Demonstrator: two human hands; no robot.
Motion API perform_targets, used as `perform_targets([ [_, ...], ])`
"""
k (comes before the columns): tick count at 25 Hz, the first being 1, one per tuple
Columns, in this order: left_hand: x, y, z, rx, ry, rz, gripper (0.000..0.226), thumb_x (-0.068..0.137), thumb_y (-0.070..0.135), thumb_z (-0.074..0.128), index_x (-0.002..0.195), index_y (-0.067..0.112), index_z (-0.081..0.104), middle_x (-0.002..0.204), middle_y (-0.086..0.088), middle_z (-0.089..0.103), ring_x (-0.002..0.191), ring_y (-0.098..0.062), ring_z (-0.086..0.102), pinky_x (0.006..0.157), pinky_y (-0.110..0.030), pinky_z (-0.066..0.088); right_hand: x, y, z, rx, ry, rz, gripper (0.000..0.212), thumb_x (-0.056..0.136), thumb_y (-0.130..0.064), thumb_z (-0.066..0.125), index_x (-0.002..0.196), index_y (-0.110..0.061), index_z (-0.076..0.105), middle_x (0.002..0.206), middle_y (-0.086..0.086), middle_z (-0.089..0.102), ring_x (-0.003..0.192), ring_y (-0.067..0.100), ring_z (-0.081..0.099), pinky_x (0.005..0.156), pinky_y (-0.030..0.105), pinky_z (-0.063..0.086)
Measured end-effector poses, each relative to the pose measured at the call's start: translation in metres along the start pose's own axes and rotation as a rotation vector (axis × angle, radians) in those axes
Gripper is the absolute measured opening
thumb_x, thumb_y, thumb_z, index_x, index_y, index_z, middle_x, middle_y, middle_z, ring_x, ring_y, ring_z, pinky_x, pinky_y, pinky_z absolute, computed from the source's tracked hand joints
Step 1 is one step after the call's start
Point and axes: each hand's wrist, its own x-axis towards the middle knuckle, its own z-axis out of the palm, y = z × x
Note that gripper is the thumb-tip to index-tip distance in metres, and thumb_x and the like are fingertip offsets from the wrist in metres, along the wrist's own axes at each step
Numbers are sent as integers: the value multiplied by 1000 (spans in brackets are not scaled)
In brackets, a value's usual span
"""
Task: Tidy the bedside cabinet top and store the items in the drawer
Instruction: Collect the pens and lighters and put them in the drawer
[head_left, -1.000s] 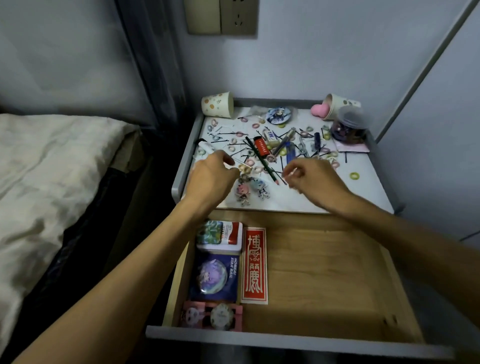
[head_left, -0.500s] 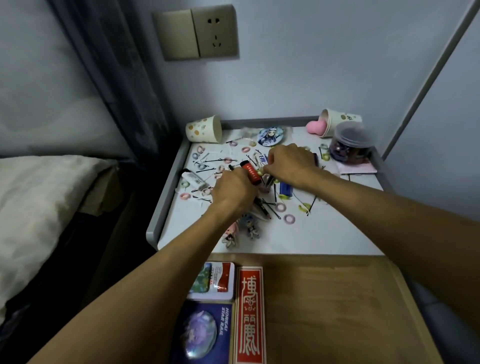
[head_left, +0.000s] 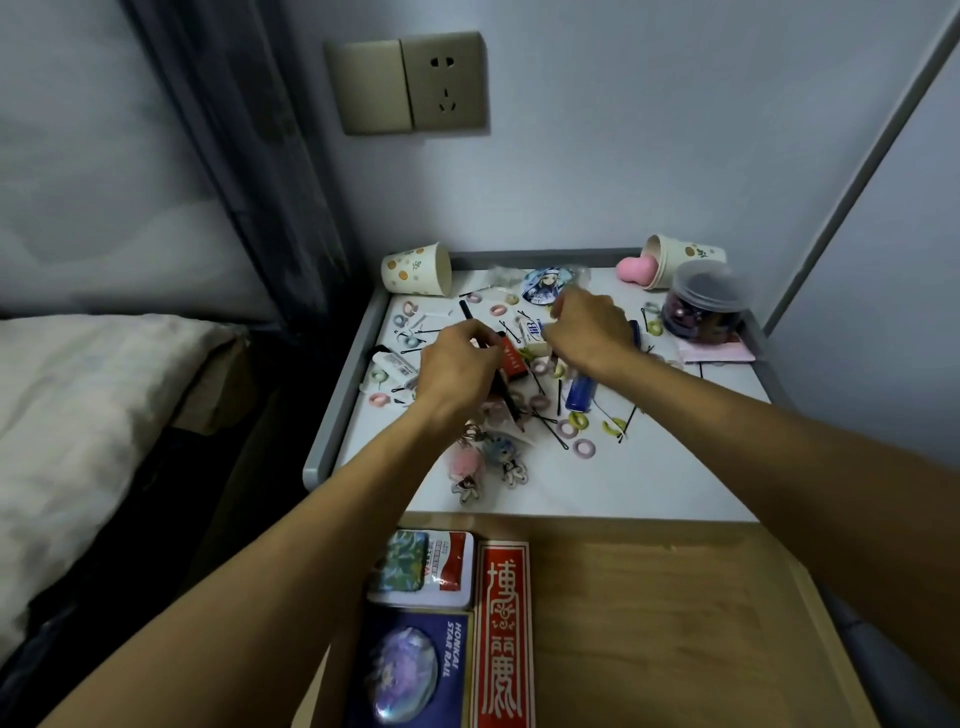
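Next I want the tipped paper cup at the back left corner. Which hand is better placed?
Left, probably. The left hand is nearer the paper cup, with nothing tall between; the right hand would have to reach across it.

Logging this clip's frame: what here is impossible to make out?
Head view only.
- Right hand: whether it holds anything, hidden by its own fingers.
- Left hand: grip on the dark pencil unclear, knuckles cover it.
- Lidded jar: contents motion-blurred.
- Drawer: front cut off by bottom edge.
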Motion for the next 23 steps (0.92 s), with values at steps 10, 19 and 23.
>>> perform_targets([
  [10,-62,8,-19,-620,-114,-141,33,105,23,39,95,2,62,59,-1,50,49,-12,47,50,-24,41,-123,-4,-23,730,-249,-174,17,93,-14,61,110,-14,59,91,3,66,52,7,60,45,19,44],
  [19,-101,1,-34,-716,-104,-147,33,103,30,45,97,4,64,67,1,67,67,-11,64,79,-31,51,-52,37,-50,-82,114,-94,28,95,-36,56,76,-16,62,79,9,69,74,29,67,62,32,49],
  [23,-98,2,-34,-804,-171,-182,29,102,29,45,102,4,60,68,-1,68,79,-22,69,88,-38,56,-5,54,-35,-482,38,58,16,92,-16,56,99,-4,65,107,17,66,97,34,63,66,31,43],
])
